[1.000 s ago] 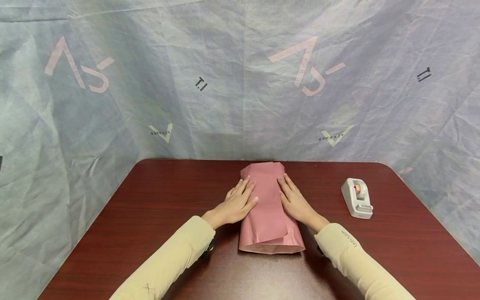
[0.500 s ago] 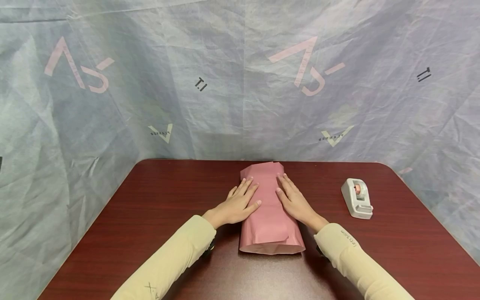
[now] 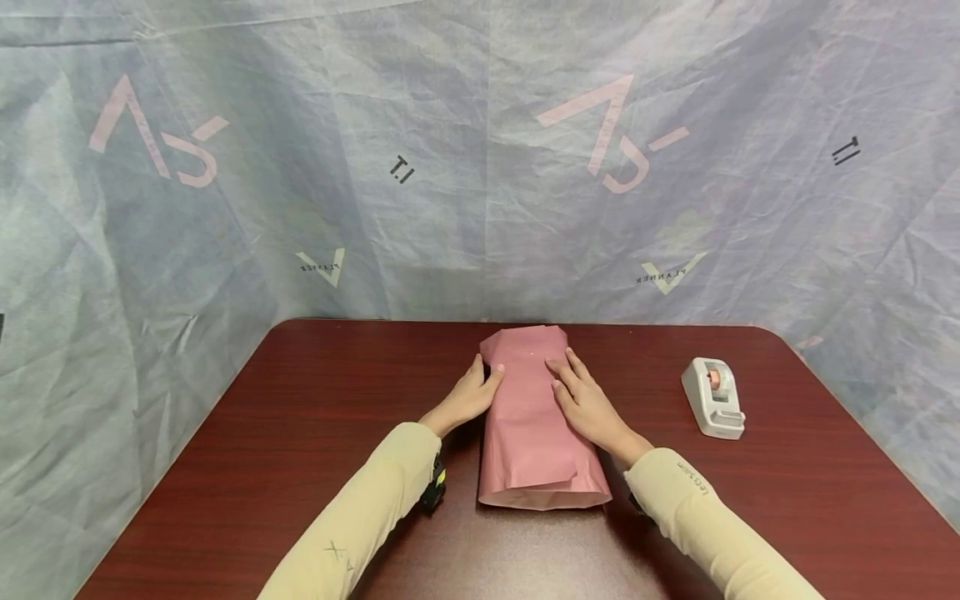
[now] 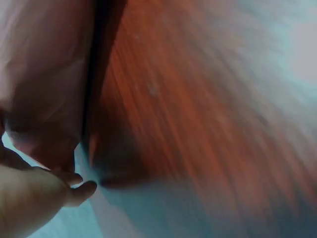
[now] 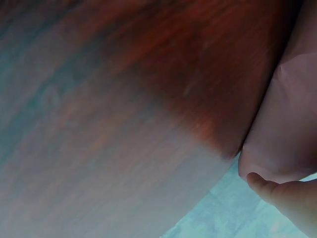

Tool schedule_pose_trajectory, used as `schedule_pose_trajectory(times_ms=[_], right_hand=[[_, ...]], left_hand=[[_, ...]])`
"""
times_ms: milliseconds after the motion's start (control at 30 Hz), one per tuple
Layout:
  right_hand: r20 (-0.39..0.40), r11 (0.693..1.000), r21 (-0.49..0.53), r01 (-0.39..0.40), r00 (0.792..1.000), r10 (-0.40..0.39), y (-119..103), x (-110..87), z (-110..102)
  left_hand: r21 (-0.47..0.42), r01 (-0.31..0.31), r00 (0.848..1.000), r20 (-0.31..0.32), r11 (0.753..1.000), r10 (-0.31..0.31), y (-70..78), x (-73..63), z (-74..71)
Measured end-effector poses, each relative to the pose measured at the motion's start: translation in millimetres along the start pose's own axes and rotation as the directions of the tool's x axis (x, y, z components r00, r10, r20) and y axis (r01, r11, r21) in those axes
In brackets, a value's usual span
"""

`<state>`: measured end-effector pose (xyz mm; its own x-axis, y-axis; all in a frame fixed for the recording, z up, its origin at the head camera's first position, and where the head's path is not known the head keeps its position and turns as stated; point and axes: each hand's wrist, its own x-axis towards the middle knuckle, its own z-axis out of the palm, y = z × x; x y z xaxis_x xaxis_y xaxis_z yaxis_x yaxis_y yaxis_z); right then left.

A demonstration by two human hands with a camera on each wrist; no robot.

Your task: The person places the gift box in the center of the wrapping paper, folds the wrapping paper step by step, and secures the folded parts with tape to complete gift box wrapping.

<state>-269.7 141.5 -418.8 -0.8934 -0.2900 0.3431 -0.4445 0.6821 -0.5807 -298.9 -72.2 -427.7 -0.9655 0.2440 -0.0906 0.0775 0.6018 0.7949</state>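
A pink paper wrap (image 3: pixel 528 417) lies lengthwise on the table, its top flap folded over and its near end open, showing a pale inside. Whether anything is inside cannot be told. My left hand (image 3: pixel 467 397) is at the wrap's left edge, thumb touching the top face and straight fingers along the side. On the right edge lies my right hand (image 3: pixel 588 408), its fingers extended over the paper. The left wrist view shows part of the left hand (image 4: pixel 37 198) by the wrap's far end; a fingertip of the right hand (image 5: pixel 287 196) touches the paper in the right wrist view.
A white tape dispenser (image 3: pixel 714 398) with an orange-pink roll stands on the right side of the dark red wooden table (image 3: pixel 360 375). Grey-blue printed cloth (image 3: pixel 450 167) hangs close behind the table's far edge and along both sides.
My left hand has slid off the top face to the wrap's left side, leaving the thumb on top. The right hand stays almost in place, its fingers slightly shifted. The flap lies flatter.
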Motion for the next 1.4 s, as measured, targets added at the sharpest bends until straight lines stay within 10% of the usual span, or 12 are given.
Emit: schedule_pose_trajectory(times_ms=[600, 933, 1100, 1400], right_hand=[[0.02, 1.0, -0.006, -0.008, 1.0, 0.008, -1.5, 0.4, 1.0], [-0.025, 1.0, 0.013, 0.01, 1.0, -0.009, -2.0, 0.2, 3.1], [-0.024, 1.0, 0.022, 0.016, 1.0, -0.016, 0.2, 0.1, 3.4], [0.025, 0.997, 0.062, -0.047, 0.999, 0.045, 1.1, -1.8, 1.1]], left_hand=[[-0.326, 0.048, 0.999, -0.001, 0.944, -0.052, 16.2, 14.4, 10.7], [-0.094, -0.105, 0.993, -0.066, 0.99, 0.099, 15.8, 11.6, 10.6], [0.089, -0.215, 0.975, -0.041, 0.973, 0.219, 15.7, -0.1, 9.7], [0.235, -0.197, 0.98, 0.035, 0.952, 0.194, 19.3, -8.7, 7.7]])
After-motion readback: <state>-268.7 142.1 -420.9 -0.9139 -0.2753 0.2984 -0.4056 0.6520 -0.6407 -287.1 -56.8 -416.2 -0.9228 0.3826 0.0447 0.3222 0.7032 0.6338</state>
